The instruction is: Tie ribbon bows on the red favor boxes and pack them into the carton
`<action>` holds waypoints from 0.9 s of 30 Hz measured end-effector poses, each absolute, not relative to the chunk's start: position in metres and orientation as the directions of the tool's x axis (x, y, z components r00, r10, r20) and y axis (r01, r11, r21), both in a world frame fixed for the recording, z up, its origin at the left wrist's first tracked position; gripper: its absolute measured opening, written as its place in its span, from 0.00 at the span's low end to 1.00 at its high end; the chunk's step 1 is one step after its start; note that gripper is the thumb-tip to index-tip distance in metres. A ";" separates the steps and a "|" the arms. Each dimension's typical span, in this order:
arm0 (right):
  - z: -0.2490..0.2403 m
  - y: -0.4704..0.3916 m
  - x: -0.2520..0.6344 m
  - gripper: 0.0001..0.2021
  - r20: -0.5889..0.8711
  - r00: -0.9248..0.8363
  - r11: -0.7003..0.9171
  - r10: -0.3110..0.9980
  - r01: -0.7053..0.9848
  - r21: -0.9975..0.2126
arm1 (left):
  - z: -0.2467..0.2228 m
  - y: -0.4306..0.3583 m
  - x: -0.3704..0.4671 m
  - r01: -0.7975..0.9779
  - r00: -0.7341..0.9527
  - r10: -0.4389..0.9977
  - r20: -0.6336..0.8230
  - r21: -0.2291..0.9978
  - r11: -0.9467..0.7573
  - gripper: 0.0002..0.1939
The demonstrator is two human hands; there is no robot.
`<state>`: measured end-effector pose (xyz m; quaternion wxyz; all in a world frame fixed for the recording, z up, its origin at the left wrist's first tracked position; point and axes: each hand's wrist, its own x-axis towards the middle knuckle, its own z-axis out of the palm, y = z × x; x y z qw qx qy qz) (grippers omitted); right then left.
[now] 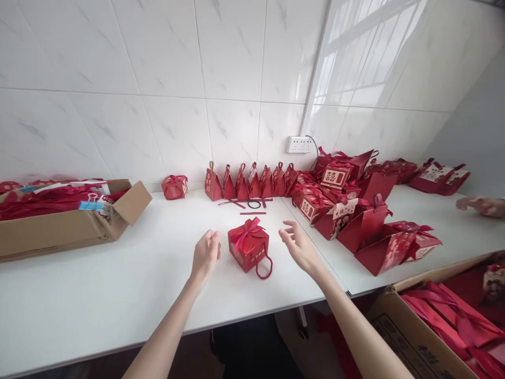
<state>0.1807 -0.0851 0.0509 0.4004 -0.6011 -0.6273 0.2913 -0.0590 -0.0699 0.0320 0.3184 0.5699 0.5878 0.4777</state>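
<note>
Brown cardboard on the far left: a carton point(51, 239) is stuffed with red bits, and 1 small red box point(174, 188) is set further back. The left hand point(206, 252) is held beside the bowed gift box point(245, 255), fingers curled, nothing seen in them; how tightly they're clenched can't be told. That box is sat on the white table point(98, 300) between the 2 hands, touched by neither. Ribbon's point(251, 226) already tied, so mostly done by the look of it, though the cord handle point(271, 267) is left drooping. Behind, 7 pointed boxes point(242, 185) are lined up, no bows seen. The right hand point(298, 242) is released, fingers spread, nothing gripped. Further right, more boxes are heaped point(334, 177), some already bowed.
</note>
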 end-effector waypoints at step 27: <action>0.032 0.011 0.188 0.23 0.061 -0.628 0.135 0.776 0.072 -0.988 | 0.033 -0.002 -0.051 -0.016 0.337 0.939 -0.073 0.996 0.083 0.21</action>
